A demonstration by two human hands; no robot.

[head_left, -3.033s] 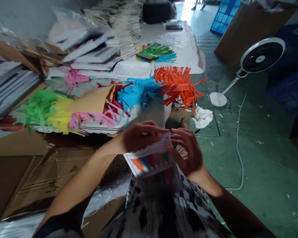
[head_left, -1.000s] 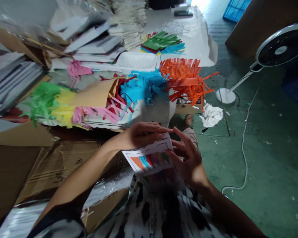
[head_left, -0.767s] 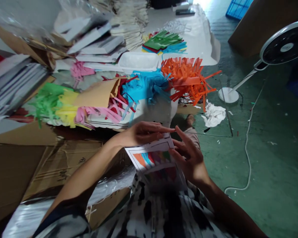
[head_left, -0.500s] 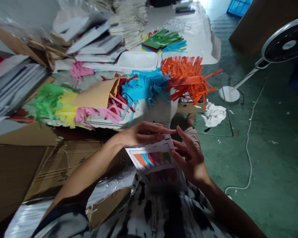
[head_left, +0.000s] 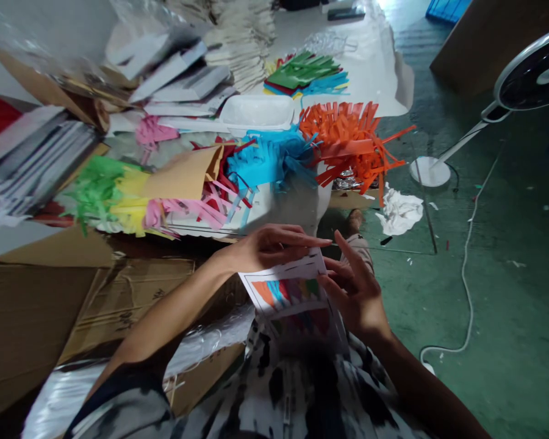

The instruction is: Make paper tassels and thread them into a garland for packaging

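A clear packet with a white printed card [head_left: 289,286] rests on my lap, with coloured fringed paper showing through the plastic below the card. My left hand [head_left: 268,247] lies over the card's top edge, fingers pressed on it. My right hand [head_left: 357,286] holds the packet's right edge, its forefinger raised. On the low table ahead lie piles of fringed paper: orange [head_left: 348,140], blue [head_left: 268,161], pink and red [head_left: 201,204], yellow and green [head_left: 105,192].
A white tray [head_left: 256,113] and stacked white cards [head_left: 178,79] sit further back on the table. Flattened cardboard [head_left: 73,292] lies at my left. A white floor fan [head_left: 526,73], its cord [head_left: 466,268] and crumpled paper [head_left: 400,210] are on the green floor to the right.
My view has drifted a little leftward and down. Both hands stay on the packet; my right fingers have straightened, the forefinger lifting off the card.
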